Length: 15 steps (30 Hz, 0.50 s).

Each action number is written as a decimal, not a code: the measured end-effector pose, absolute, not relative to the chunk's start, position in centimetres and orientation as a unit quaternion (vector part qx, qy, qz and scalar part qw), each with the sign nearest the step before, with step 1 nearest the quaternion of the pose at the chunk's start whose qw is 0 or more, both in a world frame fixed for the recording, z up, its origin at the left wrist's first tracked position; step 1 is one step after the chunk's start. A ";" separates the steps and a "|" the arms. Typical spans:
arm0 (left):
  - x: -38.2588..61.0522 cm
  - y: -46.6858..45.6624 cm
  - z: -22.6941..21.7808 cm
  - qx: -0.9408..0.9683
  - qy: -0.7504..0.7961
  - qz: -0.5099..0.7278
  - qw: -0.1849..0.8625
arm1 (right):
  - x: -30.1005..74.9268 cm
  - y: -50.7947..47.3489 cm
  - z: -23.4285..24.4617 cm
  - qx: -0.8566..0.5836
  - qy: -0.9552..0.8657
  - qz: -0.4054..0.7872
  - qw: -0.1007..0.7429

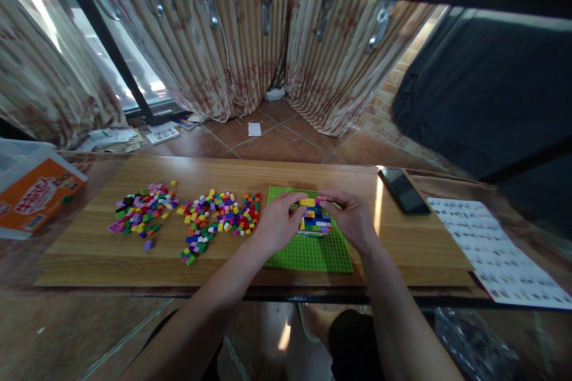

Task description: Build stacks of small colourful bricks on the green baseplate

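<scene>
A small stack of toy building bricks point(315, 223) stands on a green studded baseplate point(322, 256). Its layers are blue, white and mixed colours, with yellow bricks along the top. My left hand point(280, 220) comes in from the left, thumb and fingers closed at the stack's upper left end. From the other side, my right hand point(353, 217) pinches at the upper right end, where a bit of magenta shows by the fingertips. The fingers partly hide the top of the stack.
Loose coloured bricks lie in one pile point(145, 208) at the left and another point(218, 214) beside the baseplate. A dark phone point(404, 191) and a printed sheet point(500, 253) are at the right. An orange-labelled plastic box point(38, 190) stands at far left.
</scene>
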<state>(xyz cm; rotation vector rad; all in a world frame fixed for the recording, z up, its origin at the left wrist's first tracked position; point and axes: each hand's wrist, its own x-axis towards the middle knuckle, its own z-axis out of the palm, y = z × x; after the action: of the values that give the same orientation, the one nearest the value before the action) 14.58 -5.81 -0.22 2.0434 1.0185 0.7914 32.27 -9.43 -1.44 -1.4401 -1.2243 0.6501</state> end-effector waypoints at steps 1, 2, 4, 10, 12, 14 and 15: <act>14.6 -5.8 -0.2 0.791 0.395 0.305 0.354 | 32.3 -9.4 -1.5 -0.608 -0.517 0.268 0.539; 14.6 -5.8 -0.3 0.791 0.395 0.304 0.354 | 32.3 -9.4 -1.4 -0.611 -0.519 0.261 0.538; 14.6 -5.8 -0.4 0.791 0.396 0.305 0.351 | 32.4 -9.4 -1.4 -0.615 -0.525 0.249 0.532; 14.5 -5.7 -0.4 0.793 0.392 0.306 0.353 | 32.5 -9.7 -1.4 -0.596 -0.537 0.256 0.539; 14.5 -5.7 -0.3 0.792 0.391 0.304 0.356 | 32.5 -9.8 -1.5 -0.591 -0.527 0.268 0.549; 14.4 -5.7 -0.3 0.791 0.391 0.304 0.358 | 32.3 -9.8 -1.5 -0.583 -0.515 0.282 0.561; 14.4 -5.7 -0.3 0.791 0.391 0.305 0.359 | 32.3 -9.8 -1.5 -0.579 -0.510 0.290 0.566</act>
<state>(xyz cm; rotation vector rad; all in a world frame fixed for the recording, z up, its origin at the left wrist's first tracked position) 14.39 -5.74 -0.29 2.0399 1.0096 0.7856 32.25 -9.79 -1.47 -1.3621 -1.1989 0.6826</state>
